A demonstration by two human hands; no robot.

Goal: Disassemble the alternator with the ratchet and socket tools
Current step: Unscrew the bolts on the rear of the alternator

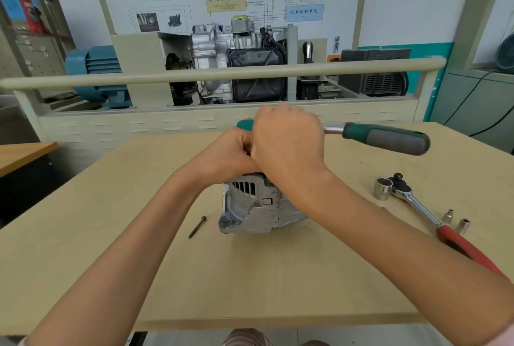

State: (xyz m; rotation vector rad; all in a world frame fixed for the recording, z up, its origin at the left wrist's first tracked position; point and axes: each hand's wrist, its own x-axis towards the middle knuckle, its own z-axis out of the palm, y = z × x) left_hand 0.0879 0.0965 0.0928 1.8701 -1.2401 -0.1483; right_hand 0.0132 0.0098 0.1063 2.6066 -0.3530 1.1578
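The alternator (256,206) sits in the middle of the frame on the table (111,248). My left hand (228,155) and right hand (286,140) curl tight on top of it, around the head of the green ratchet (386,138). A red ratchet (434,220) lies at the right.

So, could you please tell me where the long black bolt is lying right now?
In the head view, the long black bolt lies loose on the wooden table, just left of the alternator and below the left hand.
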